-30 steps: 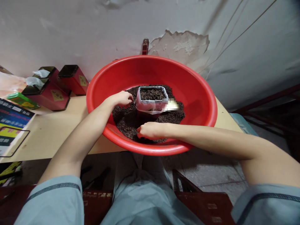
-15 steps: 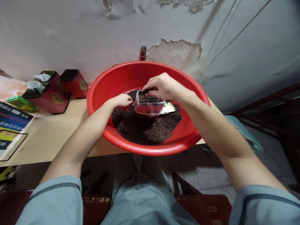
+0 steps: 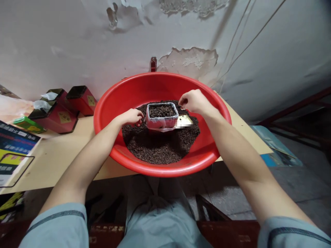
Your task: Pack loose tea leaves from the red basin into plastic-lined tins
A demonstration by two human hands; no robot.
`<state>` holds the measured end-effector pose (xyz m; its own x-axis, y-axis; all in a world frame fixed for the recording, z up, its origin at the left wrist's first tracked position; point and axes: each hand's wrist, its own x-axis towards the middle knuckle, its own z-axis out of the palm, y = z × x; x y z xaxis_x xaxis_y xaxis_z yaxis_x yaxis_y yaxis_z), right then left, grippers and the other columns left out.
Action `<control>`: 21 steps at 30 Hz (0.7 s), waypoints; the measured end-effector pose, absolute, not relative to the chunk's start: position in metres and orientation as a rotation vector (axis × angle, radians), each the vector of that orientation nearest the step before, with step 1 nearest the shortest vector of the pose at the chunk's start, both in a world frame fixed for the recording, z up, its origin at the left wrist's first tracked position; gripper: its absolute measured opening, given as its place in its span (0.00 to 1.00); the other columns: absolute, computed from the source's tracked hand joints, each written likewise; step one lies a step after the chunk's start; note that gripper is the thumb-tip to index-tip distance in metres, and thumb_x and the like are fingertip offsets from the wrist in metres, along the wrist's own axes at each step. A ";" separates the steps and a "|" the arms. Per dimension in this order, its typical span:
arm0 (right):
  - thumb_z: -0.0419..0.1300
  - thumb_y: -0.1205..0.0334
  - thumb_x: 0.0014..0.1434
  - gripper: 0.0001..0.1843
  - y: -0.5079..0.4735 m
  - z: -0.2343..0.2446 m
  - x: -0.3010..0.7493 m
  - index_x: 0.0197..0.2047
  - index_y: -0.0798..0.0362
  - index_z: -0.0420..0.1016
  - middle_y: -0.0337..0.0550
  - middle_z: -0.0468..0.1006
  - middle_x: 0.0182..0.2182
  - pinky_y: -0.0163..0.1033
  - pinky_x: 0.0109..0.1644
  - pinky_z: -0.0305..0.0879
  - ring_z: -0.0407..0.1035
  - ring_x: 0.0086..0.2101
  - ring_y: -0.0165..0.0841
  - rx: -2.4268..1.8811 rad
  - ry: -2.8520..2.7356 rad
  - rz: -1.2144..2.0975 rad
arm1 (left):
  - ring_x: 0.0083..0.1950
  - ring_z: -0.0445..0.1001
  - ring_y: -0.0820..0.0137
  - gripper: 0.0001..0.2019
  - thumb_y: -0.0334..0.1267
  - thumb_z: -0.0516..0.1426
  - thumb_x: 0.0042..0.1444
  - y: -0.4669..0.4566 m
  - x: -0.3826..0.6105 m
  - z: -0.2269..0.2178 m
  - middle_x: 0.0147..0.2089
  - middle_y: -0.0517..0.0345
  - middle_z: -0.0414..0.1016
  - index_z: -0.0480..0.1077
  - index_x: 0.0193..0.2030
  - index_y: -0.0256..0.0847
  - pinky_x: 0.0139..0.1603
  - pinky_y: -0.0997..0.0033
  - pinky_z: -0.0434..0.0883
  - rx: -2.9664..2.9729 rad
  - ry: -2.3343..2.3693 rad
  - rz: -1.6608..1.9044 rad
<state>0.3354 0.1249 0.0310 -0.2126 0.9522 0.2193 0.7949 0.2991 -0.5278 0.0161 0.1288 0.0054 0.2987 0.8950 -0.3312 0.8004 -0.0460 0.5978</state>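
A big red plastic basin [image 3: 207, 100] sits on the wooden table, part filled with dark loose tea leaves [image 3: 157, 148]. In the middle of the leaves stands a small red tin lined with a clear plastic bag [image 3: 162, 117], full of leaves. My left hand [image 3: 131, 116] rests on the leaves just left of the tin, its fingers curled beside the bag's edge. My right hand [image 3: 192, 101] hovers at the tin's right rear corner, fingers pinched together; what they hold is too small to make out. A pale card [image 3: 184, 121] lies on the leaves to the right of the tin.
Three red tea tins [image 3: 60, 110] with open tops stand at the left by the wall, next to a small green box [image 3: 26, 124]. Printed sheets [image 3: 12, 144] lie at the table's left edge. A peeling wall rises behind. The basin overhangs the table's front edge above my lap.
My right hand rose from the near side of the leaves to the tin's top, then drew back to the tin's right rear corner. The left hand stayed by the tin.
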 end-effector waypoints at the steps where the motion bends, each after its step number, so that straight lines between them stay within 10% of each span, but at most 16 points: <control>1: 0.72 0.75 0.41 0.10 0.129 0.020 0.339 0.24 0.50 0.81 0.40 0.78 0.21 0.49 0.48 0.78 0.78 0.33 0.41 -1.628 -2.046 0.497 | 0.34 0.85 0.62 0.08 0.34 0.59 0.55 0.129 0.015 0.005 0.35 0.52 0.85 0.78 0.40 0.41 0.34 0.71 0.77 1.809 1.513 0.170; 7: 0.76 0.64 0.42 0.13 0.119 -0.001 0.330 0.31 0.49 0.80 0.47 0.84 0.27 0.49 0.30 0.80 0.80 0.27 0.44 -1.688 -1.491 1.550 | 0.38 0.85 0.59 0.13 0.49 0.61 0.63 0.122 0.021 0.017 0.38 0.45 0.85 0.75 0.39 0.40 0.34 0.65 0.80 1.301 1.267 0.299; 10: 0.74 0.64 0.45 0.11 0.111 0.010 0.321 0.33 0.48 0.80 0.47 0.85 0.30 0.45 0.30 0.80 0.80 0.29 0.41 -1.552 -1.460 1.759 | 0.34 0.82 0.67 0.07 0.40 0.64 0.58 0.115 0.028 0.022 0.36 0.51 0.83 0.75 0.39 0.39 0.34 0.70 0.78 1.182 1.269 0.386; 21: 0.69 0.68 0.37 0.13 0.116 0.019 0.320 0.30 0.49 0.80 0.38 0.74 0.20 0.39 0.23 0.64 0.60 0.20 0.29 -1.427 -1.369 1.226 | 0.24 0.66 0.77 0.13 0.26 0.60 0.41 0.112 0.037 0.031 0.29 0.64 0.71 0.73 0.37 0.39 0.23 0.75 0.60 1.472 1.436 1.028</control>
